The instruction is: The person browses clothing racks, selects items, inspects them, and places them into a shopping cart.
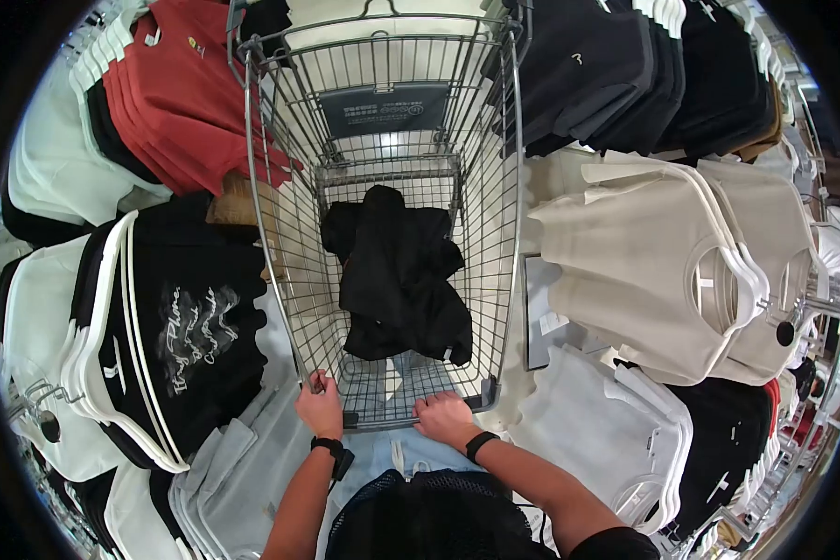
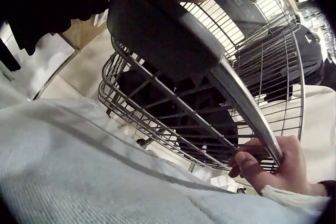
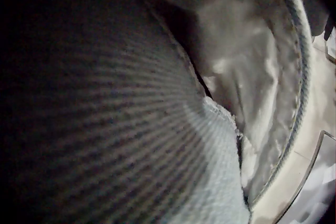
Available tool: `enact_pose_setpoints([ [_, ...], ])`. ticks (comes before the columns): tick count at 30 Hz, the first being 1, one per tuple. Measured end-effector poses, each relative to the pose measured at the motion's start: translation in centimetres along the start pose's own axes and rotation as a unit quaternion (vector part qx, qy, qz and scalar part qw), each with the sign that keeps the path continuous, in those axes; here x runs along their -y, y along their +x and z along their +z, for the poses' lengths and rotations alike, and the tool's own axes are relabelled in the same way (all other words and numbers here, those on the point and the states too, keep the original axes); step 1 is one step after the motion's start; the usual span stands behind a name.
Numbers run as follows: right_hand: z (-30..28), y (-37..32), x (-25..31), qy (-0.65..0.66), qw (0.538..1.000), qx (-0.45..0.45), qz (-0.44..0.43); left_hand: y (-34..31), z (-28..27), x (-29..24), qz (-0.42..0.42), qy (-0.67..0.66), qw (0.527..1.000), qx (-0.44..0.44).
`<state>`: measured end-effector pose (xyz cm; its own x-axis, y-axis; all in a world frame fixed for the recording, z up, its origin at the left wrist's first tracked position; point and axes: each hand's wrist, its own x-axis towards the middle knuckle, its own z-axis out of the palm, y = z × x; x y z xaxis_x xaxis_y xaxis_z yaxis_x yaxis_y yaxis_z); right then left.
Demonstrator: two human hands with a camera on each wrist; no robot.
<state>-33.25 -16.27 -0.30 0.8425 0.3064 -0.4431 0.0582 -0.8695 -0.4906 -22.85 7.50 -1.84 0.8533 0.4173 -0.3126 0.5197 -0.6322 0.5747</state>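
**Head view.** The person is gripping the handle [image 1: 379, 418] of a wire shopping cart [image 1: 287, 252] with both hands. The left hand [image 1: 319, 407] is curling over the handle's left end. The right hand [image 1: 444, 417] is wrapping its fingers [image 2: 251, 165] round the bar, as the left wrist view is showing. A black garment [image 1: 397, 280] is lying crumpled inside the cart's basket. Hanging red shirts [image 1: 191, 103] and black printed shirts [image 1: 201, 336] are flanking the cart on the left, with beige shirts [image 1: 644, 261] on the right.

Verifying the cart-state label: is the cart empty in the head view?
No, a black garment lies inside the wire cart.
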Motion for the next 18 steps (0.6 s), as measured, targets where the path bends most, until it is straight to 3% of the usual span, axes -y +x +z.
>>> enact_pose_setpoints([
  [2,0.1,-0.1,0.0,0.002,1.000,-0.018,-0.002,-0.5,-0.5,-1.4,-0.003,0.007,1.000,-0.001],
  [4,0.2,-0.3,0.3,0.007,0.999,-0.038,-0.006,-0.9,-1.1,-2.5,0.012,0.140,0.990,-0.027],
  [5,0.1,-0.3,0.3,0.019,1.000,-0.016,0.004,-0.8,-1.0,-2.2,0.019,0.141,0.989,-0.027],
  [7,0.2,-0.3,0.3,0.033,0.999,-0.001,0.019,-0.6,-0.9,-1.5,0.011,0.041,0.999,0.011],
  [18,3.0,-1.4,1.2,0.028,0.999,-0.022,0.011,-0.9,-0.9,1.5,0.037,-0.011,0.999,0.014],
])
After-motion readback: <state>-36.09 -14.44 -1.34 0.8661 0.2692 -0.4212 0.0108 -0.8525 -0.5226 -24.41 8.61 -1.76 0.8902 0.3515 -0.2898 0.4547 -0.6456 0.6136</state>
